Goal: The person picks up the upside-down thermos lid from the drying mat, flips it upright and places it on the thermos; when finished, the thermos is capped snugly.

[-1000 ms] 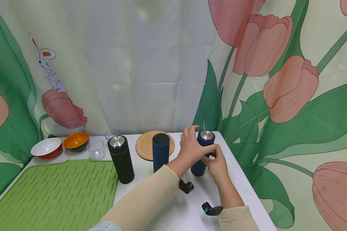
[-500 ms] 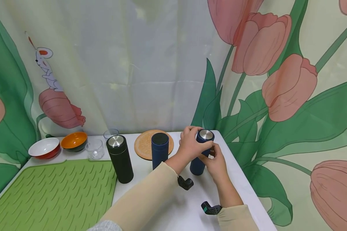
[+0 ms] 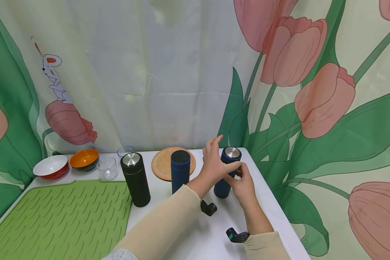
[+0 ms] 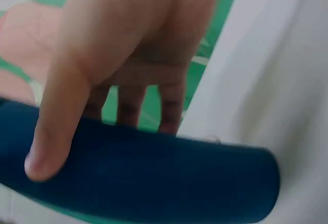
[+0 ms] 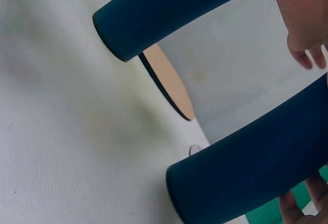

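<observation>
Head view: a dark blue flask with a steel-topped lid (image 3: 228, 173) stands upright on the white table (image 3: 195, 231) near its right edge, at about 3 o'clock from a second blue flask (image 3: 180, 171) with a dark top, which stands apart from it. Both hands meet at the first flask. The left hand (image 3: 214, 164) lies against its left side just under the lid, thumb laid across the front, the other fingers straight and spread, pointing up toward 12 o'clock — not wrapped round it. The right hand (image 3: 243, 182) is at the flask's 5 o'clock, fingers curled onto the body below the left thumb. A black flask (image 3: 135, 178) stands farther left, beside a green ribbed mat (image 3: 61, 216), and a round cork coaster (image 3: 164, 162) lies behind the middle flask.

Left wrist view: the thumb (image 4: 54, 137) presses flat on the blue flask (image 4: 154, 178), while the other fingers reach past its far side, barely bent.

Right wrist view: the held flask (image 5: 256, 162) fills the lower right, its base on the table (image 5: 61, 147); fingertips (image 5: 294, 208) show at its lower edge — how tightly they grip, I cannot tell from here. The other blue flask (image 5: 164, 8) and the coaster (image 5: 169, 88) lie beyond.
</observation>
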`<state>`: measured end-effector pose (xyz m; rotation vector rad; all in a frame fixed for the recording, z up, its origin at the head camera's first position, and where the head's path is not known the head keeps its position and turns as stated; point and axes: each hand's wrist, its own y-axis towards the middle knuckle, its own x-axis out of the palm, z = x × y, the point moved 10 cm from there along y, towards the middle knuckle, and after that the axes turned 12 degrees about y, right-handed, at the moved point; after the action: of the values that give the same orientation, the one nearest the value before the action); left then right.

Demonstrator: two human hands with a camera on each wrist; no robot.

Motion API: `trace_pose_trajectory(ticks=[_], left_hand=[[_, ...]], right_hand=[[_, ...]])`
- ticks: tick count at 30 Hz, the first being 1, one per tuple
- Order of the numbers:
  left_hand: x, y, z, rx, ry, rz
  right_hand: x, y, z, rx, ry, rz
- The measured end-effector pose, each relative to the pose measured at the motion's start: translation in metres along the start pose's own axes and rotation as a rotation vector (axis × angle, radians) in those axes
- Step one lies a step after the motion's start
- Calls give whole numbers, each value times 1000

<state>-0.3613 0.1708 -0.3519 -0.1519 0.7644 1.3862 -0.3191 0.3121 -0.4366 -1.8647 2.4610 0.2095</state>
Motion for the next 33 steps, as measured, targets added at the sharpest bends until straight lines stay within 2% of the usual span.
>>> trace_pose_trajectory(ticks=[2, 4, 6, 8, 11, 13, 19, 22, 25, 29, 33], left_hand=[[-3, -5, 0, -33, 9, 74], [-5, -11, -1, -83, 17, 120], [-7, -15, -2, -123, 36, 146], [-7, -16, -2, -135, 58, 161], [-10, -16, -2, -126, 68, 173], [-11, -15, -2, -109, 30, 171], [-1, -11, -13, -85, -124, 69], [3, -10, -15, -81, -148, 29], [3, -11, -15, -86, -139, 20], [1, -15, -13, -85, -106, 61], [-8, -20, -8, -78, -35, 176]], right_hand=[[-1, 0, 0, 2, -3, 7], [-2, 0, -1, -3, -12, 12], [-2, 0, -2, -5, -24, 19], [-2, 0, -3, -8, -31, 22], [-1, -1, -2, 0, -32, 19], [-1, 0, -2, -3, -29, 16], [-1, 0, -2, -8, -15, 19], [-1, 0, -2, -4, -10, 17], [-1, 0, -1, 6, -12, 12], [-1, 0, 0, 18, -20, 11], [-1, -1, -3, 9, -21, 10]])
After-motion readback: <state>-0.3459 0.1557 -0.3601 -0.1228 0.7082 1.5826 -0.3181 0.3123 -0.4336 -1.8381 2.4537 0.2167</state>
